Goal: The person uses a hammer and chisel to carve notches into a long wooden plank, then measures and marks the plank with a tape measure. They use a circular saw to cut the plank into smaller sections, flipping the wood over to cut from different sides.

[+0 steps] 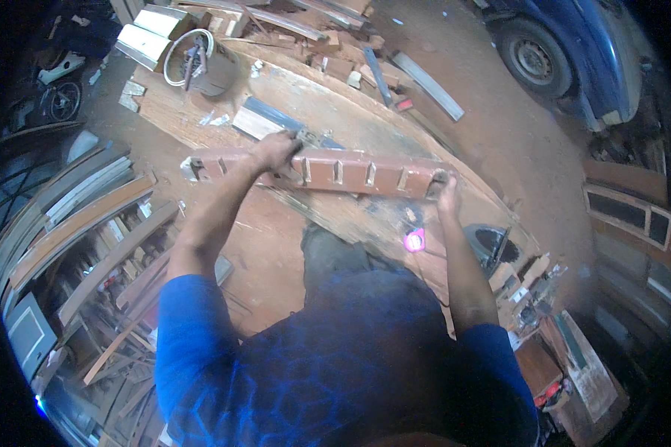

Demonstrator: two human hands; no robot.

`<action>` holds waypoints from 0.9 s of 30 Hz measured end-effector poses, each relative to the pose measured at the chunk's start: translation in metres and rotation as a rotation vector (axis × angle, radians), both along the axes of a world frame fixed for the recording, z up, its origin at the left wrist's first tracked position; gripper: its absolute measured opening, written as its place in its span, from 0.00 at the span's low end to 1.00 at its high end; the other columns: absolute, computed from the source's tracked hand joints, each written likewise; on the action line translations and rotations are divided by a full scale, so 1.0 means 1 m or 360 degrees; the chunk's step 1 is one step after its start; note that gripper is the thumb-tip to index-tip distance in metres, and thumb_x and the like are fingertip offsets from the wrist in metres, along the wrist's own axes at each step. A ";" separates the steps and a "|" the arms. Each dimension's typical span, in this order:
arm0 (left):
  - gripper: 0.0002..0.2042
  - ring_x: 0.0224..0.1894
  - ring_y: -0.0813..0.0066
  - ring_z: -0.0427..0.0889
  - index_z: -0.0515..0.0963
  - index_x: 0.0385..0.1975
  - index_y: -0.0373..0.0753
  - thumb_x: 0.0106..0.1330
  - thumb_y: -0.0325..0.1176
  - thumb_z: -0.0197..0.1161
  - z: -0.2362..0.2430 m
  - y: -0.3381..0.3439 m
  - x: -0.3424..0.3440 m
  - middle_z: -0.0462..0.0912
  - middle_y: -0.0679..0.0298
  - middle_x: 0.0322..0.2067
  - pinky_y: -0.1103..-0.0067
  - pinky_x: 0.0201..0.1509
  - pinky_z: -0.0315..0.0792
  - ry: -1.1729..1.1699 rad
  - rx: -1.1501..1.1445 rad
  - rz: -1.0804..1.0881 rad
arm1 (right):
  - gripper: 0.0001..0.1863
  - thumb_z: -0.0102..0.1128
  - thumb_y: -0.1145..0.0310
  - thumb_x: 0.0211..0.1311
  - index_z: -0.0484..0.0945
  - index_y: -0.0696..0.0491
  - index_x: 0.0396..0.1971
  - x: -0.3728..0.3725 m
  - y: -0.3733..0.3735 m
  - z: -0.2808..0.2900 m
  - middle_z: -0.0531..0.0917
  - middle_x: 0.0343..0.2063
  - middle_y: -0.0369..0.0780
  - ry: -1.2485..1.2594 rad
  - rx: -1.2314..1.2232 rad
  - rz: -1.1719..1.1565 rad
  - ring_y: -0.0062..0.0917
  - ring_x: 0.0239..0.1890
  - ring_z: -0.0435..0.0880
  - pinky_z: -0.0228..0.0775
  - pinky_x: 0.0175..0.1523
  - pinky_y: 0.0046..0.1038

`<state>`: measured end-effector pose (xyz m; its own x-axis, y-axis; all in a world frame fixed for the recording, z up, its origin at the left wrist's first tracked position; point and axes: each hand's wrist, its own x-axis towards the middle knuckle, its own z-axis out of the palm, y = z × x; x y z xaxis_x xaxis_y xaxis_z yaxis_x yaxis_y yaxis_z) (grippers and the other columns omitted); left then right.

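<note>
A long reddish-brown wooden beam (354,173) with several slots cut along its face lies crosswise over the workbench (291,89). My left hand (276,154) is closed over its upper edge, left of the middle, with the fingers partly hidden. At the beam's right end my right hand (448,195) grips around the corner. The left end of the beam, pale and rough, sticks out past the bench. Just beyond my left hand lies a plank (258,121) with a pale face and a dark edge. A pink tape measure (414,239) rests on the bench near my right forearm.
A bucket (215,72) holding tools stands at the bench's far left. Wood offcuts (335,67) are heaped at the far side. Stacked boards (89,216) crowd the left. A blue car (596,67) is parked at the far right. More scraps (518,287) lie at the near right.
</note>
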<state>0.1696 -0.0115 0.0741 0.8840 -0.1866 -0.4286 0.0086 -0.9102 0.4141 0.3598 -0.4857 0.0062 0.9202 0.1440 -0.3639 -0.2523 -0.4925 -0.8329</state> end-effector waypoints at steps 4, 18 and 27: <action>0.21 0.51 0.49 0.81 0.78 0.40 0.37 0.53 0.45 0.72 0.013 -0.009 -0.022 0.78 0.51 0.44 0.60 0.52 0.78 -0.0216 0.0228 0.0022 | 0.26 0.44 0.52 0.79 0.78 0.60 0.55 -0.004 0.005 0.032 0.82 0.52 0.46 0.0019 -0.0010 0.0006 0.36 0.54 0.80 0.68 0.62 0.36; 0.27 0.61 0.53 0.69 0.72 0.54 0.40 0.58 0.48 0.69 -0.010 -0.082 -0.048 0.71 0.54 0.54 0.55 0.67 0.61 -0.0544 0.0490 0.0113 | 0.16 0.67 0.66 0.62 0.80 0.61 0.45 -0.034 -0.007 0.045 0.79 0.56 0.54 -0.0712 -0.0447 0.0434 0.47 0.58 0.79 0.69 0.63 0.40; 0.50 0.69 0.40 0.61 0.55 0.75 0.44 0.50 0.47 0.74 -0.005 -0.079 -0.026 0.63 0.46 0.67 0.50 0.74 0.54 -0.0437 0.0302 0.0136 | 0.26 0.62 0.62 0.65 0.74 0.62 0.58 -0.088 -0.119 0.082 0.77 0.58 0.56 -0.0615 -0.1095 0.1159 0.53 0.61 0.76 0.68 0.65 0.44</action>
